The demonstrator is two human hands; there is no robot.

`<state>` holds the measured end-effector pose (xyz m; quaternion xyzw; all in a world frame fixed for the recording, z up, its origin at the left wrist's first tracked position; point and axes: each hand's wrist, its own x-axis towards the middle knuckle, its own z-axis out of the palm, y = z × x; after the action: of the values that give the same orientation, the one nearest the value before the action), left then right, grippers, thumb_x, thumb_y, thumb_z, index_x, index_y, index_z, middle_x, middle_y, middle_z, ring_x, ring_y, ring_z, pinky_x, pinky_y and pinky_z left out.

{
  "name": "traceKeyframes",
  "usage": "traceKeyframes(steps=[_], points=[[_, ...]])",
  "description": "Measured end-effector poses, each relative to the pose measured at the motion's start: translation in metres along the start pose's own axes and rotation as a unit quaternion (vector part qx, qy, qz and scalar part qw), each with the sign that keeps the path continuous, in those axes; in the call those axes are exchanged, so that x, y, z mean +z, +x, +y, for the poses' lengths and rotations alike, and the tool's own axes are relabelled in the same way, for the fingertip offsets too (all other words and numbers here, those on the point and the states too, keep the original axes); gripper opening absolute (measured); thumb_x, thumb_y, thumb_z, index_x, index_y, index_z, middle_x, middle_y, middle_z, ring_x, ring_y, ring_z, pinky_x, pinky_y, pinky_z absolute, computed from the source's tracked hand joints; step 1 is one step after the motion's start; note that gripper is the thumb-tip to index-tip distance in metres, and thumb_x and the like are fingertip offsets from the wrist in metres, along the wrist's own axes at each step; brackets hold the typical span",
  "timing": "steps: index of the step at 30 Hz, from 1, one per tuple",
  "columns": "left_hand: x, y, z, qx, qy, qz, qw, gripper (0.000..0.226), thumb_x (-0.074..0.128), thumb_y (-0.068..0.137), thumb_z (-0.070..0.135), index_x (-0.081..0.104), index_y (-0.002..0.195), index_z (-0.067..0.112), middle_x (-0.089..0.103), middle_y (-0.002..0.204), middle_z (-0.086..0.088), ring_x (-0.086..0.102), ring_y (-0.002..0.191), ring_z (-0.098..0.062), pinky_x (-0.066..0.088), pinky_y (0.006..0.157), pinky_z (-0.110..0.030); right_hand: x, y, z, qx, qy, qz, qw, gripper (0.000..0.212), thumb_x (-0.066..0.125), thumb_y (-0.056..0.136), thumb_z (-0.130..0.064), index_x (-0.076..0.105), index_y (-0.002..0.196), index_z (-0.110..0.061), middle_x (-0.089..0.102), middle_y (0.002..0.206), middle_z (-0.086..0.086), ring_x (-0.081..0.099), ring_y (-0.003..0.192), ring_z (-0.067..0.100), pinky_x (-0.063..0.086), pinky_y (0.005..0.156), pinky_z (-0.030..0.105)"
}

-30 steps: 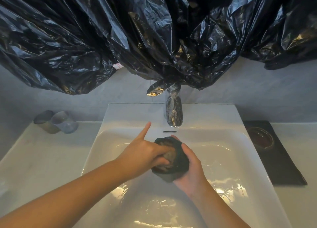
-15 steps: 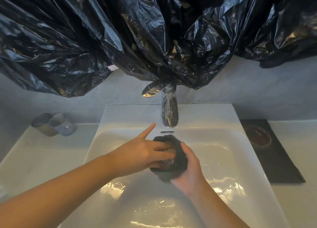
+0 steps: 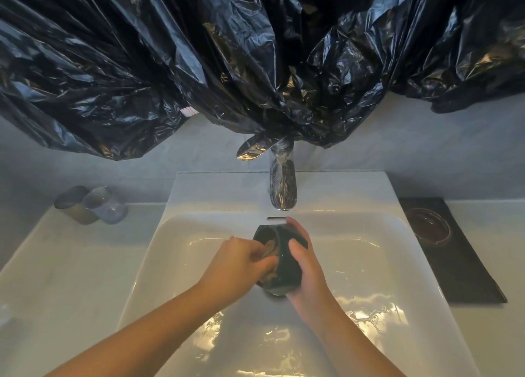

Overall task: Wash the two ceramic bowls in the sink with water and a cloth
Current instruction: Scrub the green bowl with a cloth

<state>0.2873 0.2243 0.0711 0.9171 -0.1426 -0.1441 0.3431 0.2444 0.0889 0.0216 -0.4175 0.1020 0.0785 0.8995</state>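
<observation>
— Where is the bowl (image 3: 281, 271)?
— Over the middle of the sink (image 3: 377, 223), just near of the faucet (image 3: 282, 189). The basin lies open left, right and near.
— Which way does it point?
— It is tipped on its side, mouth to the left, base toward the near right.
— And the hands?
— The right hand (image 3: 308, 277) grips its outer wall, thumb across. The left hand (image 3: 238, 266) presses a cloth (image 3: 270, 247) into the mouth with curled fingers.

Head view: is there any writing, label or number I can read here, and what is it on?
White tag with red print on the black plastic sheet: too small and blurred to read.
No other text shows, on the faucet, sink, cups or bowl.
</observation>
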Motion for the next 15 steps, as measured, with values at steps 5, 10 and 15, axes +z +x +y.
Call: traceKeyframes(steps=[5,10,15], points=[[-0.001,-0.003,0.011,-0.127,-0.189,0.000,0.974,0.016,0.064,0.085,0.015,0.076,0.081,0.006,0.074,0.076,-0.014,0.069,0.065,-0.013,0.056,0.065,-0.023,0.000,0.001,0.007,-0.052,-0.113,0.004,0.992,0.065,0.067,0.069,-0.045,0.050,0.131,-0.043,0.062,0.125,0.006,0.069,0.103,0.025,0.058,0.073,0.035],[0.001,-0.006,0.019,-0.209,-0.339,0.057,0.916,0.018,0.065,0.086,0.016,0.075,0.076,0.005,0.073,0.080,-0.019,0.066,0.064,-0.020,0.057,0.073,-0.039,0.003,0.002,0.012,-0.052,-0.125,0.002,0.991,0.066,0.068,0.065,-0.043,0.052,0.128,-0.046,0.060,0.129,0.008,0.066,0.109,0.030,0.059,0.074,0.039],[0.004,-0.022,0.026,-0.127,-0.334,0.108,0.928,0.020,0.065,0.089,0.015,0.074,0.078,0.029,0.076,0.076,0.000,0.073,0.075,-0.016,0.060,0.074,-0.039,0.002,0.003,0.008,-0.033,-0.070,-0.005,0.997,0.063,0.067,0.065,-0.042,0.055,0.127,-0.042,0.065,0.124,0.009,0.067,0.105,0.030,0.058,0.070,0.042]])
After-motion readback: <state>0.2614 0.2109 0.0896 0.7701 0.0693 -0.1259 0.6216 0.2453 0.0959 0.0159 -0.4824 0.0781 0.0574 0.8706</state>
